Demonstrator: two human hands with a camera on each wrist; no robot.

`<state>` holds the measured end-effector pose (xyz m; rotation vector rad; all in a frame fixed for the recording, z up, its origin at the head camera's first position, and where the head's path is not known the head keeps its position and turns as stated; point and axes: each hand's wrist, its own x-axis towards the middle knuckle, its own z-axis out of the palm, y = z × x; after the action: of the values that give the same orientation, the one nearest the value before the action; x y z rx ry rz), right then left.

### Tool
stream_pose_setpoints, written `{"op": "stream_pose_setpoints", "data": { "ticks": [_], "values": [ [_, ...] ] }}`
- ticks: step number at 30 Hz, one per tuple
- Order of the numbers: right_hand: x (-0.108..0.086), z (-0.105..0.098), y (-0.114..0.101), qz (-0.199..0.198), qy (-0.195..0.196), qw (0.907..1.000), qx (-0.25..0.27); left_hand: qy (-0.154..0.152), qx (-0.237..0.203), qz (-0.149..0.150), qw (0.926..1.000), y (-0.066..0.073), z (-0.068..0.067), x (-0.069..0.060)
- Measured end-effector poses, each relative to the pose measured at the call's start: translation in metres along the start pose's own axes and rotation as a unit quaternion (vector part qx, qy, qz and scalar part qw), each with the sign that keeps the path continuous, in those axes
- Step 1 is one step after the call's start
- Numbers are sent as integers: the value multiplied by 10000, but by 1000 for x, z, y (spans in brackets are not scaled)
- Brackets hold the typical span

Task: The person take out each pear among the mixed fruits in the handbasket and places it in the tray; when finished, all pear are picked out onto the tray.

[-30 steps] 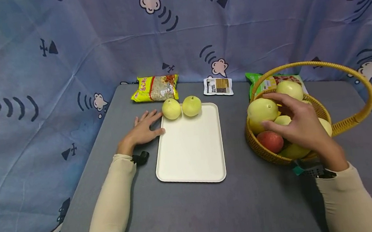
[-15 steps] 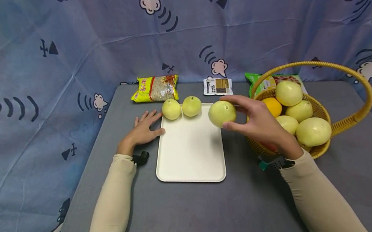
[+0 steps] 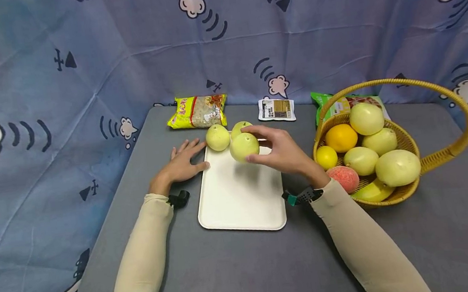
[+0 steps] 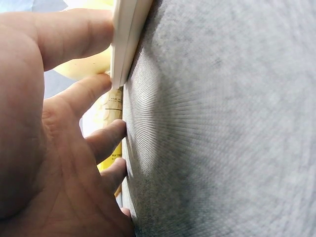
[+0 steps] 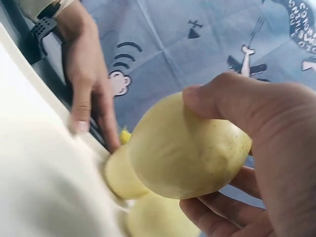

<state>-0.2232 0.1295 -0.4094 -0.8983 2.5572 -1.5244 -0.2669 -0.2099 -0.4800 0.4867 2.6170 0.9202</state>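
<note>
My right hand (image 3: 283, 152) holds a pale green round fruit (image 3: 244, 147) between thumb and fingers above the upper part of the white tray (image 3: 239, 197). In the right wrist view the held fruit (image 5: 187, 148) hangs over two similar fruits. Those two, one at the tray's top left corner (image 3: 218, 137) and one beside it (image 3: 240, 128), sit at the tray's far edge; the held one partly covers the second. My left hand (image 3: 181, 165) lies with fingers spread at the tray's left edge, and the left wrist view shows thumb and forefinger touching the rim (image 4: 123, 44).
A wicker basket (image 3: 411, 146) with a tall handle stands at the right, holding green fruits, an orange (image 3: 341, 138), a reddish fruit (image 3: 343, 178) and a banana (image 3: 373, 191). Along the back lie a yellow packet (image 3: 198, 112), a small white packet (image 3: 276, 109) and a green packet (image 3: 319, 100).
My right hand has taken a green fruit out of the basket and carried it left over the tray, close to the other two. My left hand has stayed at the tray's edge.
</note>
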Motion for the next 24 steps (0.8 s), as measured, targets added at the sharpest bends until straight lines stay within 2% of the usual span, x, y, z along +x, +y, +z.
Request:
{"op": "stream_pose_setpoints", "data": {
  "ticks": [8, 13, 20, 24],
  "values": [
    [22, 32, 19, 220, -261, 9989, 330, -8, 90, -21, 10000, 13, -4, -7],
    [30, 52, 31, 377, -328, 9981, 360, -31, 233, -59, 9997, 15, -4, -8],
    [35, 71, 38, 145, -108, 9998, 104, -24, 147, -26, 9999, 16, -3, -9],
    [37, 78, 37, 71, 92, 9999, 122, 31, 75, -3, 10000, 11, -2, -7]
  ]
}}
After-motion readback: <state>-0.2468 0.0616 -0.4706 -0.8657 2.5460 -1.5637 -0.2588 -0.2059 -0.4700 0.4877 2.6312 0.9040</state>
